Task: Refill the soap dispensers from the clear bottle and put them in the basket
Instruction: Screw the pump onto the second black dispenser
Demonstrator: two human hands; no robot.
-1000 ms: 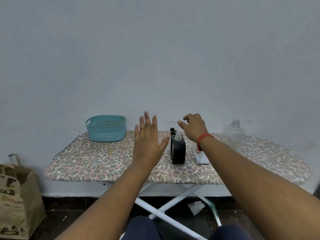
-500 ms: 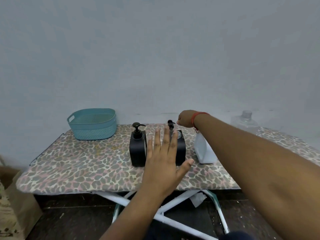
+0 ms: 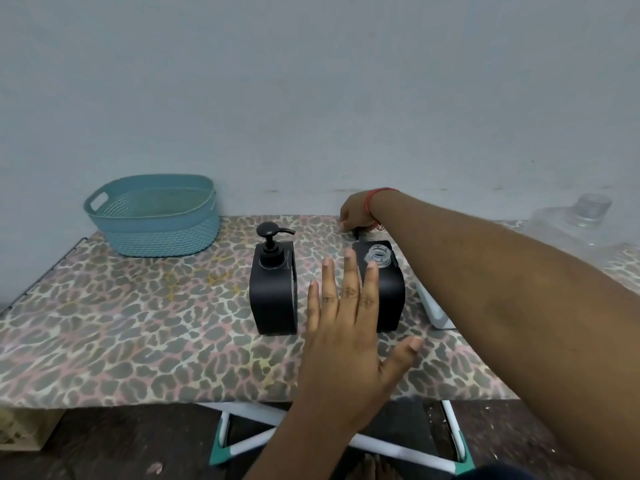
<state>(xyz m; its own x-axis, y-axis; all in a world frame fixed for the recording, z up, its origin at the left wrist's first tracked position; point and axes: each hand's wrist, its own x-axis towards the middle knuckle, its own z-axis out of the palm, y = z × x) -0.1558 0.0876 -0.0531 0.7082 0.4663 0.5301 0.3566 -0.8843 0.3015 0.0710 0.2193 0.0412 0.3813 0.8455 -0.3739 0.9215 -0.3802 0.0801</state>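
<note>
Pump's off the right dispenser (image 3: 381, 285) now; half a sec ago it was on. My right hand (image 3: 356, 213) holds the pump (image 3: 356, 233) at the far desk (image 3: 138, 323) edge. Left hand (image 3: 349, 327), fingers wide, nears it. Next: clear bottle (image 3: 581, 226), far right. Left dispenser (image 3: 273, 289) capped; basket (image 3: 156, 216) far left.

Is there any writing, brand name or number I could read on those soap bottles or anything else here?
None can be read.
Left black dispenser: a faint thin line of marking on its top, too small to read.
Right black dispenser, pump off: no text visible.
Clear bottle: no label visible.
Teal basket: only a woven pattern.
Tabletop cover: a leopard print, no words.
</note>
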